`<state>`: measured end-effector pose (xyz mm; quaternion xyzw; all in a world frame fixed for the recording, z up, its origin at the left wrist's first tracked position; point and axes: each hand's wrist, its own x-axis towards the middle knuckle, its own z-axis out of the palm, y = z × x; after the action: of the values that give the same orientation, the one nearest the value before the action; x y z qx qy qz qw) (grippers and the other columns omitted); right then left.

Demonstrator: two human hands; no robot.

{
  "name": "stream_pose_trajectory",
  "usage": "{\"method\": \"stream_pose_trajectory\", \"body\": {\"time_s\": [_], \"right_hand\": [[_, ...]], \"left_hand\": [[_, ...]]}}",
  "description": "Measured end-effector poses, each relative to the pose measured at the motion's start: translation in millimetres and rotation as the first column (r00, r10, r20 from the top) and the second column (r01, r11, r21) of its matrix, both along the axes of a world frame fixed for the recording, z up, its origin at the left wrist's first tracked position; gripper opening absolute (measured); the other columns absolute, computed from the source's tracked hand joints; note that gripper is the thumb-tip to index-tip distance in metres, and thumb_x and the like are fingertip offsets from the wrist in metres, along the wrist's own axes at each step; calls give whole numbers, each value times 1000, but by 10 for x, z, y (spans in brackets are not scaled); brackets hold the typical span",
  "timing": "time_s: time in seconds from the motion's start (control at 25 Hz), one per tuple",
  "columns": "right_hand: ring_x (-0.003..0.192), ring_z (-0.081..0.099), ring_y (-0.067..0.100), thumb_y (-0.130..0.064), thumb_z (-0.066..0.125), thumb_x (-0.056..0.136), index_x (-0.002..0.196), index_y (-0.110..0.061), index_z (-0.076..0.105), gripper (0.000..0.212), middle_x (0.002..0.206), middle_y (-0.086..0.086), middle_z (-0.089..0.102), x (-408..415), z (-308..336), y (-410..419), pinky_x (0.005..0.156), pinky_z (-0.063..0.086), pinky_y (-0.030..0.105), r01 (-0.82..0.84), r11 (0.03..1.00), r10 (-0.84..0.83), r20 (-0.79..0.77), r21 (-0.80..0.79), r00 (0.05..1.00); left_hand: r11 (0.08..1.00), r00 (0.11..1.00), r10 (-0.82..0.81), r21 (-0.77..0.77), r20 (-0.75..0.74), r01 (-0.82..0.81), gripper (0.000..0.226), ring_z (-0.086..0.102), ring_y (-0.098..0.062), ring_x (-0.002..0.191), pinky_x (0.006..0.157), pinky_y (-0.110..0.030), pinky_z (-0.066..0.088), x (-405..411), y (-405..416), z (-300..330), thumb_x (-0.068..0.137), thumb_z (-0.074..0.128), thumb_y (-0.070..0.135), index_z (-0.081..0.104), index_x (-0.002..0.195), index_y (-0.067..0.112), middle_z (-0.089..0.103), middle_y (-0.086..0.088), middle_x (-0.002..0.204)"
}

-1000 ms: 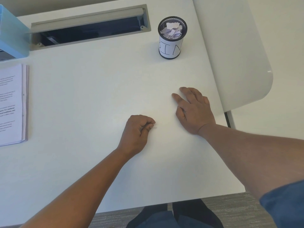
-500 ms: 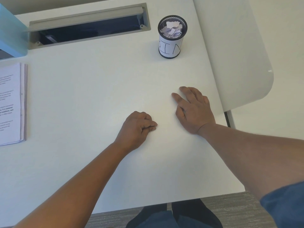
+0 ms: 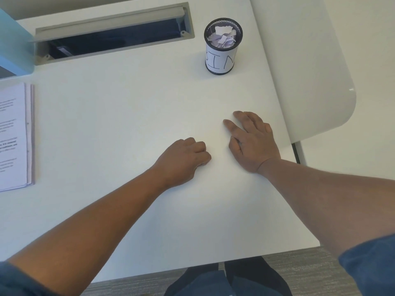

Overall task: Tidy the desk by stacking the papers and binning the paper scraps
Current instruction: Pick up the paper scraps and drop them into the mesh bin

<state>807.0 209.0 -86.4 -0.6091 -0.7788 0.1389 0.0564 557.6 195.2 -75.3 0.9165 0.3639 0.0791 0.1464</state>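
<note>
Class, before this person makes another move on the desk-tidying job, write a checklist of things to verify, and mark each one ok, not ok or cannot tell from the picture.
1. Scraps are in the bin: ok, torn paper shows inside the mesh cup.
2. Bin stands upright on the desk: ok.
3. Papers are stacked: ok, one pile at the desk's left edge; part is out of frame.
4. No loose scraps left on the visible desk: ok.
5. Left hand holds nothing: cannot tell, its fingers are curled under.
6. Right hand is free: ok, it rests flat on the desk.
</note>
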Motion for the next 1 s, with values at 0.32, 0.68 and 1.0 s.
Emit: {"method": "stream_pose_trajectory", "body": {"time_s": [0.32, 0.68, 1.0], "right_hand": [[145, 29, 28, -36, 37, 96, 146, -32, 49, 52, 159, 1, 37, 9, -16, 0, 104, 34, 47, -8, 1000, 8, 12, 4, 1000], [144, 32, 29, -36, 38, 95, 146, -32, 50, 52, 158, 1, 39, 7, 11, 4, 101, 38, 46, -10, 1000, 11, 41, -12, 999], [142, 37, 31, -34, 40, 95, 144, -32, 50, 50, 156, 1, 40, 22, 3, 13, 97, 40, 44, -27, 1000, 27, 37, -5, 999]], "left_hand": [[785, 855, 481, -529, 193, -322, 29, 46, -6, 80, 72, -24, 36, 121, 122, 241, 91, 47, -7, 48, 84, 22, 48, 11, 84], [775, 703, 627, -359, 337, -520, 20, 45, -2, 69, 65, -23, 40, 438, 1874, 1151, 100, 43, 6, 51, 87, 19, 52, 9, 86], [756, 737, 651, -235, 181, -611, 14, 65, -18, 88, 82, -35, 56, 681, 2399, 1125, 97, 59, 18, 72, 93, 18, 69, 3, 101]]}}
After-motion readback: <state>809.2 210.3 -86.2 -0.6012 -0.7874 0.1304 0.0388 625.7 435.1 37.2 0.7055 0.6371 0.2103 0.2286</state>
